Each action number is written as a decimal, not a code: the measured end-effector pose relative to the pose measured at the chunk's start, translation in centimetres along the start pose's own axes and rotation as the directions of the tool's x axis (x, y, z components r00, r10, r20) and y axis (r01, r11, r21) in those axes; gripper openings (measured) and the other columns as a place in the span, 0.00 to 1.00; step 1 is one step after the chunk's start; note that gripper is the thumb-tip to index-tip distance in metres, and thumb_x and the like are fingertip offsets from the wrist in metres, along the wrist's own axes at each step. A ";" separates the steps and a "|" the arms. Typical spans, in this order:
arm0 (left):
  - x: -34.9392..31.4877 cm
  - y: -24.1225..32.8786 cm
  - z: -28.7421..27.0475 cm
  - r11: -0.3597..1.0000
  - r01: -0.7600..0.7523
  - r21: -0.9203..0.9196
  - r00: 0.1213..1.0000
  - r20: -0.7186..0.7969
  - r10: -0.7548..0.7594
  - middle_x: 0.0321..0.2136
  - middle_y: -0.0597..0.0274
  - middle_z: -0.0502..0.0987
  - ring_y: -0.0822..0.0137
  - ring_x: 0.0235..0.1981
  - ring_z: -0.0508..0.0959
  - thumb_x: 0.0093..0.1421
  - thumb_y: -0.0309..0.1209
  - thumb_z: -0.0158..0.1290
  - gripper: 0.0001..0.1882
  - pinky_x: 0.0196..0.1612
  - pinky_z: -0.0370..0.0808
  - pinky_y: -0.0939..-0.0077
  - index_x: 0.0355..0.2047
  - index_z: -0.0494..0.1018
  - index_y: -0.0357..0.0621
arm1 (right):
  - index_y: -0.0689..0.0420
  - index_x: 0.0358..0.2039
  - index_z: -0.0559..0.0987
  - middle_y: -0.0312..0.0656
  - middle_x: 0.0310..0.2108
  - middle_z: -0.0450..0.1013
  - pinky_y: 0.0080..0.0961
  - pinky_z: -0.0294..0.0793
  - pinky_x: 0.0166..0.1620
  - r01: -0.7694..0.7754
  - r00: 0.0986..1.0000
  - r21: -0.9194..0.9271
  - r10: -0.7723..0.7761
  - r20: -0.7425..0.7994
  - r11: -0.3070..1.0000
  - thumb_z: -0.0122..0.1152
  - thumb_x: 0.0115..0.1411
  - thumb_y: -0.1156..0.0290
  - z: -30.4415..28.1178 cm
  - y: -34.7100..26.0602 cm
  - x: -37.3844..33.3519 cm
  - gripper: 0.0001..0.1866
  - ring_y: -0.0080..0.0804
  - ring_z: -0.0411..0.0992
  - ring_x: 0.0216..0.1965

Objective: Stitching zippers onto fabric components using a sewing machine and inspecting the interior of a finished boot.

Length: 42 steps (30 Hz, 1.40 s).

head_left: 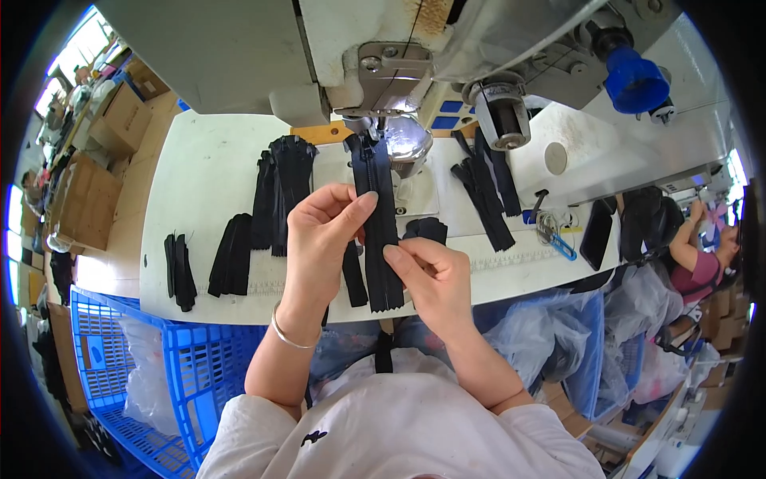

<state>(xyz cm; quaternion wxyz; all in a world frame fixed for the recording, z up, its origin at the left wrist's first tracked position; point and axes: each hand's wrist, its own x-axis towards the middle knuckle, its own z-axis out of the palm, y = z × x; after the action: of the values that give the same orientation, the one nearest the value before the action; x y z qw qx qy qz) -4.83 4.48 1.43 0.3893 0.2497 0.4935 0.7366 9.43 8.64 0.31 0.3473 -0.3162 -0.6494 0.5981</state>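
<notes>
A long black zipper hangs lengthwise in front of me, its upper end close to the needle area of a sewing machine. My left hand pinches its left edge between thumb and fingers around mid-length. Lower down, my right hand grips the right edge with the thumb on top. Behind the zipper, another black strip lies on the white table. Stacked black zippers sit to the left, with smaller bunches nearer me. More loose black zippers lie right of the needle.
Blue plastic crates stand below the table at left, and a blue bin with clear plastic bags is at right. Blue-handled thread snips and a dark phone-like slab lie near the right edge. Another person sits farther right.
</notes>
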 end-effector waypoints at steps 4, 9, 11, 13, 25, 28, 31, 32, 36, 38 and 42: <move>0.6 0.3 0.1 0.999 0.027 -0.031 1.000 0.004 -0.027 0.20 0.72 0.74 0.83 0.19 0.69 0.57 0.28 0.59 0.06 0.23 0.65 0.89 0.27 0.75 0.40 | 0.64 0.26 0.78 0.32 0.12 0.66 0.18 0.57 0.20 0.045 0.999 -0.004 -0.045 -0.014 0.999 0.62 0.59 0.66 0.2 -0.1 0.5 0.13 0.14 0.58 0.16; 2.8 0.5 0.0 0.998 0.003 -0.059 1.000 0.001 -0.003 0.18 0.72 0.72 0.82 0.18 0.68 0.57 0.30 0.59 0.08 0.22 0.63 0.88 0.27 0.74 0.40 | 0.64 0.25 0.77 0.30 0.11 0.62 0.18 0.54 0.20 0.067 0.997 -0.034 -0.068 -0.026 0.997 0.60 0.60 0.67 0.7 -1.3 2.4 0.13 0.12 0.56 0.16; 4.0 0.6 -0.2 1.000 -0.012 -0.010 1.000 0.013 0.012 0.17 0.72 0.71 0.82 0.17 0.67 0.55 0.32 0.60 0.09 0.21 0.62 0.86 0.27 0.74 0.40 | 0.64 0.25 0.78 0.30 0.11 0.62 0.17 0.54 0.20 0.099 0.995 -0.049 -0.101 -0.027 0.994 0.60 0.60 0.67 0.8 -1.5 3.4 0.13 0.12 0.56 0.16; 4.9 0.9 -0.3 0.999 -0.035 0.008 0.999 0.015 0.035 0.16 0.73 0.69 0.81 0.16 0.65 0.55 0.32 0.59 0.09 0.21 0.60 0.85 0.26 0.74 0.39 | 0.64 0.26 0.78 0.30 0.11 0.62 0.17 0.54 0.20 0.146 0.987 -0.088 -0.152 -0.059 0.985 0.61 0.59 0.66 0.9 -1.8 4.5 0.13 0.12 0.56 0.16; 10.3 1.1 -0.6 0.987 0.050 -0.154 0.991 -0.114 -0.068 0.18 0.67 0.66 0.71 0.18 0.68 0.56 0.24 0.50 0.06 0.25 0.67 0.78 0.24 0.66 0.46 | 0.66 0.29 0.80 0.37 0.18 0.74 0.15 0.68 0.26 0.091 0.993 -0.122 -0.081 0.084 0.988 0.60 0.58 0.70 -0.3 0.0 3.2 0.10 0.17 0.72 0.21; 10.2 1.3 -1.6 0.987 0.030 -0.159 0.998 -0.053 -0.039 0.21 0.63 0.72 0.71 0.22 0.74 0.56 0.17 0.42 0.07 0.24 0.71 0.80 0.26 0.66 0.42 | 0.63 0.31 0.81 0.40 0.24 0.76 0.20 0.71 0.31 0.109 0.991 -0.301 -0.127 -0.039 0.947 0.60 0.57 0.70 -3.8 3.0 3.7 0.09 0.26 0.75 0.26; 10.1 1.0 -0.8 0.987 0.030 -0.157 0.996 -0.082 -0.043 0.22 0.66 0.68 0.71 0.20 0.68 0.60 0.23 0.48 0.04 0.26 0.69 0.77 0.27 0.66 0.43 | 0.59 0.37 0.79 0.44 0.37 0.75 0.32 0.70 0.44 0.151 0.925 -0.745 -0.359 -0.126 0.650 0.58 0.57 0.70 -8.8 6.7 6.5 0.09 0.41 0.73 0.40; 9.8 1.1 -0.8 0.987 0.030 -0.155 0.996 -0.081 -0.043 0.22 0.66 0.68 0.71 0.20 0.68 0.60 0.23 0.48 0.04 0.26 0.69 0.77 0.27 0.66 0.43 | 0.59 0.37 0.79 0.44 0.37 0.75 0.32 0.70 0.44 0.150 0.924 -0.744 -0.360 -0.128 0.651 0.58 0.57 0.70 -9.8 7.4 7.1 0.09 0.41 0.73 0.40; 8.5 0.8 -3.4 0.916 -0.059 -0.397 0.998 -0.010 0.060 0.25 0.67 0.70 0.71 0.23 0.69 0.62 0.24 0.48 0.01 0.29 0.69 0.76 0.34 0.67 0.43 | 0.57 0.41 0.76 0.45 0.40 0.72 0.36 0.68 0.48 0.072 0.852 -0.886 -0.491 -0.183 0.457 0.57 0.58 0.69 -11.6 9.1 9.6 0.12 0.45 0.68 0.45; 7.1 0.3 -5.0 0.663 0.057 -0.747 0.973 0.189 0.129 0.26 0.67 0.69 0.70 0.26 0.68 0.63 0.27 0.46 0.05 0.29 0.67 0.76 0.39 0.68 0.43 | 0.59 0.43 0.76 0.48 0.40 0.74 0.37 0.68 0.47 0.016 0.849 -0.914 -0.489 -0.202 0.406 0.57 0.58 0.69 -11.5 9.1 10.4 0.13 0.47 0.70 0.43; 4.3 -0.5 -5.6 0.407 0.374 -0.833 0.899 0.433 0.062 0.22 0.67 0.64 0.71 0.20 0.61 0.63 0.27 0.40 0.08 0.25 0.61 0.80 0.39 0.67 0.42 | 0.57 0.43 0.75 0.45 0.37 0.71 0.38 0.70 0.45 -0.022 0.896 -0.927 -0.404 -0.184 0.374 0.60 0.55 0.73 -12.3 9.4 12.1 0.14 0.47 0.70 0.42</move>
<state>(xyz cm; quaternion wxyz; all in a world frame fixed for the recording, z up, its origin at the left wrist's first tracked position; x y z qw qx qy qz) -11.32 5.16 -1.28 0.6214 0.0971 -0.0485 0.7759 12.77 26.31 -7.65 0.3043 -0.4840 -0.8201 0.0242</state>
